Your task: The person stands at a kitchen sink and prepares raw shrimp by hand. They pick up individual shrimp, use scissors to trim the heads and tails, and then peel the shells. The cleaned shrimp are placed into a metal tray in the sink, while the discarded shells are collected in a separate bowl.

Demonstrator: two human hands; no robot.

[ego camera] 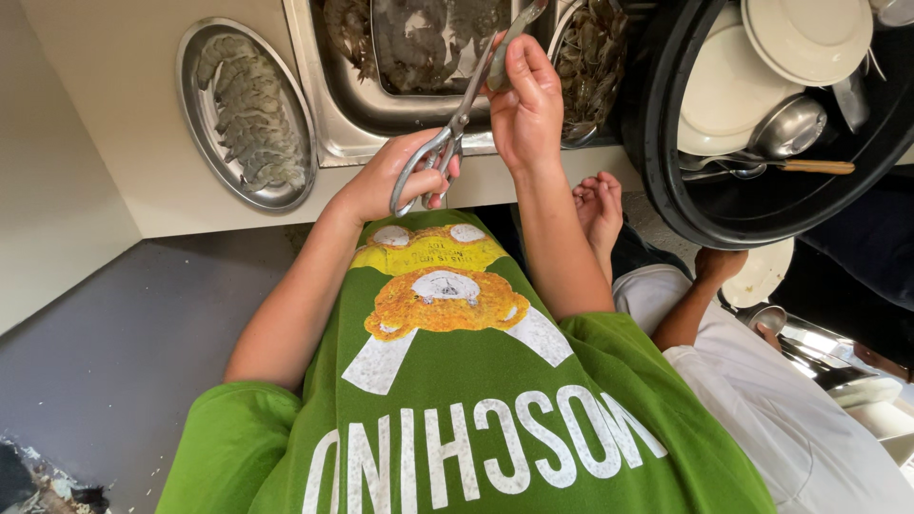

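- One pair of long steel kitchen scissors (464, 112) was held in front of the steel sink basin (419, 95), blades pointing up over it.
- The left hand (395, 181) gripped the scissors by the loop handles, fingers clenched through them, just below the sink's front edge.
- The right hand (526, 100) was closed around a small grey piece, probably a shrimp, pressed against the blades; the view was too poor to be sure.
- One oval steel tray (205, 124) lay left of the sink, carrying a row of peeled grey shrimp (249, 119), too crowded to count.
- One round black tub (762, 205) stood right of the sink, holding two white plates (728, 90), one steel bowl (790, 126) and one wooden-handled utensil (814, 167).
- Another person's hand (598, 205) showed below the sink's right corner.
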